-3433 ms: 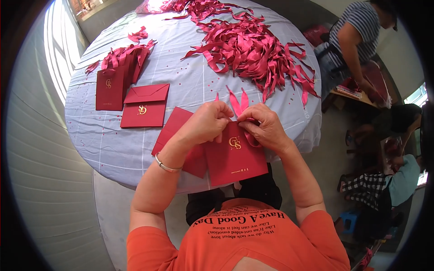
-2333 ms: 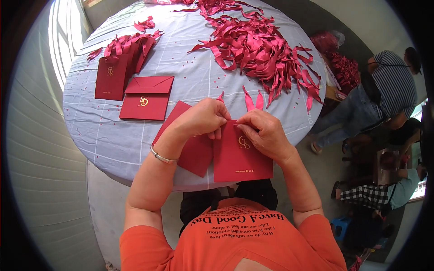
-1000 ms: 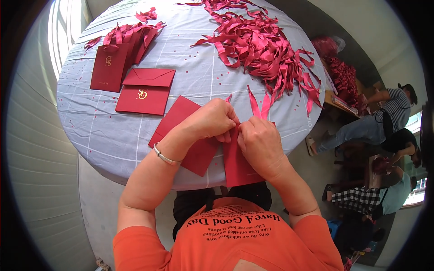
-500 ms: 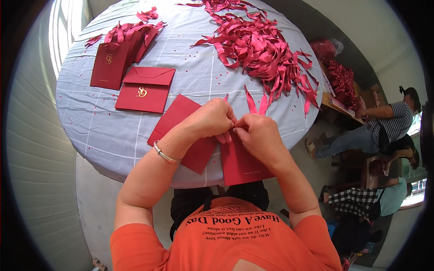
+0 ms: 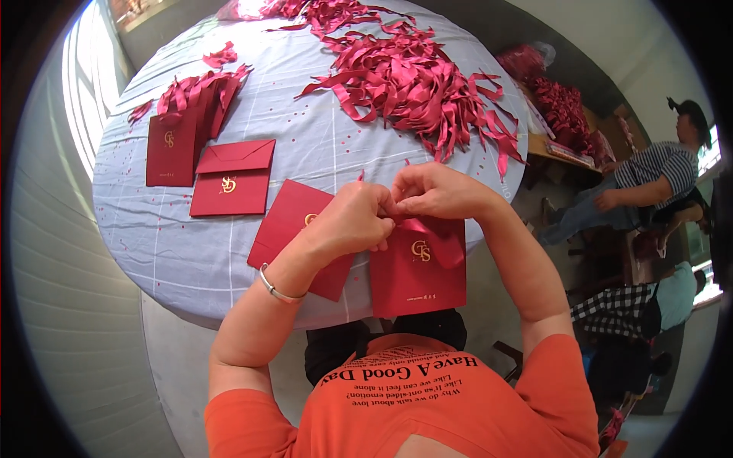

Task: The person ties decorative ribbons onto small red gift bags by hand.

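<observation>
Left hand (image 5: 359, 217): fingers curled in, thumb and fingertips closed at the top edge of the bag; the exact contact is partly hidden. Right hand (image 5: 439, 191): wrist arched, thumb and forefinger pinched together on the ribbon (image 5: 414, 226), its tips meeting the left hand's.

Bag (image 5: 418, 275): at the table's near edge, below both hands, its lower part reaching past the edge. Flat, upright rectangle; smooth matte stock, deep red; gold emblem at upper middle, fine gold print near the base. Ribbon: satin, pink-red, lying slack across the bag's upper face.

Bangle (image 5: 276, 286): silver-coloured, plain, on the left wrist.

Second bag (image 5: 284, 221): same red, lying slantwise, partly under the left hand and forearm.

Flap bag (image 5: 230, 192): flat, top folded over in an angular flap, gold emblem below.

Overlapping bags (image 5: 169, 153): several, at far left, ribbons tangled at their tops.

Ribbon pile (image 5: 408, 88): loose, glossy, pointed ends, at the far right.

Cloth (image 5: 206, 259): pale blue-grey, thin white lines, creased, strewn with red dots, covering the round table.
</observation>
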Available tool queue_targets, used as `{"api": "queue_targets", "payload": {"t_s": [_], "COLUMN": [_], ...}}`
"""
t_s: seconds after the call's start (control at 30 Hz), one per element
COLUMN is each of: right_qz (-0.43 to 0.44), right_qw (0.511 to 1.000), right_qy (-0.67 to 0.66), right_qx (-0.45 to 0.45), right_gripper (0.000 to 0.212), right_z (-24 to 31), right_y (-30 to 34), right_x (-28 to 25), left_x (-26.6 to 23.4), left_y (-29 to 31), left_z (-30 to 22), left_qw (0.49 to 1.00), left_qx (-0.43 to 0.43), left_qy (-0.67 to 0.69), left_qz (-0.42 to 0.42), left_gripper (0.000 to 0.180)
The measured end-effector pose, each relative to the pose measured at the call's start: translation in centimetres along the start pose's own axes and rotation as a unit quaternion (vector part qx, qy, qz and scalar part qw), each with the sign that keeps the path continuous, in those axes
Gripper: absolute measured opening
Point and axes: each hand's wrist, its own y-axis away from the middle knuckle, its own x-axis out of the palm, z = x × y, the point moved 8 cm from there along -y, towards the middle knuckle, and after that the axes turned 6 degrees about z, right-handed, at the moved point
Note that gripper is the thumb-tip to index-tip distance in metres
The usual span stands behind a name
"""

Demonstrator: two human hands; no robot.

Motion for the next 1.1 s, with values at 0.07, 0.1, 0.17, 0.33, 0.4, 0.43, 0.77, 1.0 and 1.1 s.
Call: {"api": "queue_targets", "payload": {"t_s": [0.07, 0.1, 0.17, 0.33, 0.4, 0.43, 0.77, 1.0, 1.1], "right_qz": [0.046, 0.101, 0.113, 0.118, 0.102, 0.101, 0.052, -0.086, -0.16], "right_qw": [0.995, 0.98, 0.978, 0.96, 0.953, 0.951, 0.93, 0.95, 0.954], "right_qy": [-0.039, -0.076, -0.09, -0.193, -0.23, -0.232, -0.31, -0.248, -0.225], "right_qx": [0.077, 0.152, 0.15, 0.167, 0.168, 0.179, 0.192, 0.168, 0.117], "right_gripper": [0.016, 0.019, 0.023, 0.038, 0.039, 0.037, 0.032, 0.038, 0.036], "right_z": [-0.4, -1.2, -1.8, -3.5, -3.3, -3.4, -6.1, -5.6, -7.0], "right_y": [-0.2, 0.0, -0.7, -1.2, -0.8, -0.6, -1.0, -0.1, -0.3], "right_x": [-0.2, 0.4, 0.5, 1.3, 1.5, 1.6, 2.2, -0.3, -2.4], "left_x": [0.4, 0.6, 0.8, 0.6, 0.5, 0.6, 2.5, 2.7, 3.2], "left_y": [-0.1, 0.0, 0.2, 0.6, 0.7, 0.6, 0.7, 1.3, 1.4], "left_z": [-0.2, -0.4, -0.5, -1.2, -1.2, -1.0, -2.8, -3.7, -3.8], "left_qw": [1.0, 1.0, 1.0, 0.998, 0.998, 0.998, 0.961, 0.964, 0.951], "left_qx": [0.007, 0.014, 0.019, 0.014, 0.025, 0.025, 0.15, 0.199, 0.206], "left_qy": [-0.004, -0.001, -0.003, -0.055, -0.031, -0.035, -0.233, -0.177, -0.229], "left_qz": [0.002, -0.001, -0.009, -0.028, -0.045, -0.039, -0.02, 0.009, -0.002], "left_gripper": [0.009, 0.009, 0.008, 0.009, 0.014, 0.014, 0.018, 0.011, 0.011]}}
